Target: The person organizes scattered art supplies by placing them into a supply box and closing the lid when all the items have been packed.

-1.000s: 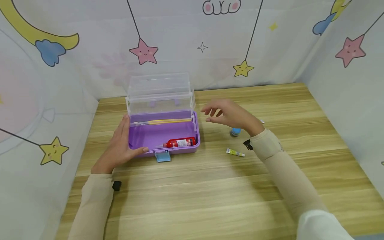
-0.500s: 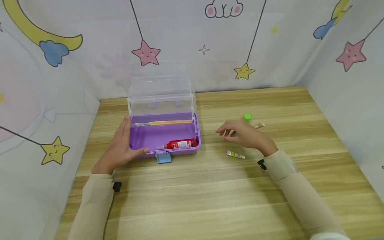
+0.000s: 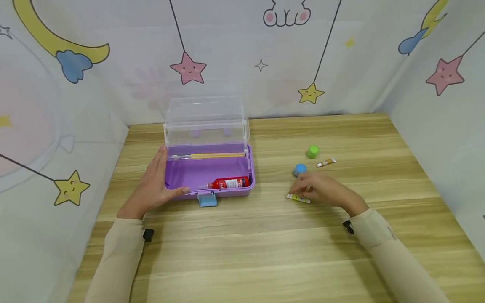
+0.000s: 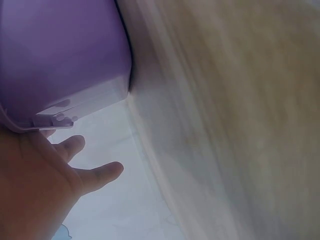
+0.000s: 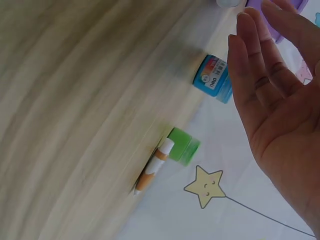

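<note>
A purple box [image 3: 217,192] with a raised clear lid [image 3: 204,110] stands left of centre. In it lie a red bottle [image 3: 232,182] with a pointed nozzle and thin yellow-handled paintbrushes [image 3: 216,156]. My left hand [image 3: 150,187] rests along the box's left side, thumb on the front rim; its fingers look straight in the left wrist view. My right hand [image 3: 322,188] is low over a small yellow-green tube [image 3: 302,199], fingertips at its left end. Thumb and fingers look apart in the right wrist view; whether they touch the tube is unclear.
Just behind the right hand stands a blue-lidded jar [image 3: 299,169]. Farther back are a green-lidded jar [image 3: 313,152] and an orange-brown tube [image 3: 326,162]. A light-blue latch [image 3: 207,200] sticks out from the box front. Printed curtains border the wooden table [image 3: 242,248].
My right hand has moved from beside the box's right end toward the front right, down to the yellow-green tube. Jars behind it have come into view. My left hand stays at the box.
</note>
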Motion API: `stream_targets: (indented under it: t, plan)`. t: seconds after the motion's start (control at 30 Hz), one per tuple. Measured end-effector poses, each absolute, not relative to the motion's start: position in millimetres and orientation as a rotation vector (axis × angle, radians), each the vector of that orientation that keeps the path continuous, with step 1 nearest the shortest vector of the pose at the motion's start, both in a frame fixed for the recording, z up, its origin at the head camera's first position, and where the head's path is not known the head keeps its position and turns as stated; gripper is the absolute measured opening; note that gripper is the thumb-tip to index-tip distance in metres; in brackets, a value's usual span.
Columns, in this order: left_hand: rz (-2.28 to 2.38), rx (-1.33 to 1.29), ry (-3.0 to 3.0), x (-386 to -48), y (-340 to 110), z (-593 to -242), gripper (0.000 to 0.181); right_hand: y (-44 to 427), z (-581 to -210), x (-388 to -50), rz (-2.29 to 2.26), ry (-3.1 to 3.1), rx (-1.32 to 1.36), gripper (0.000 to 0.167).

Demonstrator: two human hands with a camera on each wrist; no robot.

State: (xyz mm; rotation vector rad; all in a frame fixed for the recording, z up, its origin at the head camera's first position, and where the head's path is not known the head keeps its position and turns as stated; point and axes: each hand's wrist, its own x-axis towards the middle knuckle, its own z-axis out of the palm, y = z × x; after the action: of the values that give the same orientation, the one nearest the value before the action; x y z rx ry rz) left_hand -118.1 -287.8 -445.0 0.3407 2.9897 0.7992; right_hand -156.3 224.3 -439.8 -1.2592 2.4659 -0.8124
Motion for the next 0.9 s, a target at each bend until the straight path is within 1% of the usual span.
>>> stream_targets:
  t: [0.13, 0.27, 0.67, 0.77, 0.9]
  plan:
    - [0.796, 0.336, 2.987, -117.5, -287.6, -444.0, 0.136, 226.6, -447.0, -154.8, -0.851, 2.456, -1.439, 0.036]
    - [0.798, 0.329, 2.982, -117.2, -287.2, -443.3, 0.136, 226.0, -450.8, -154.8, -0.823, 2.463, -1.537, 0.032]
    - [0.801, 0.342, 2.989, -118.5, -287.6, -445.6, 0.135, 222.5, -441.0, -152.3, -0.55, 2.535, -1.244, 0.02]
    - [0.795, 0.34, 2.987, -118.5, -287.7, -445.4, 0.135, 219.5, -440.6, -151.1, -0.531, 2.555, -1.212, 0.019]
    - [0.791, 0.336, 2.988, -118.1, -287.6, -445.6, 0.135, 216.0, -443.1, -150.7, -0.508, 2.584, -1.245, 0.018]
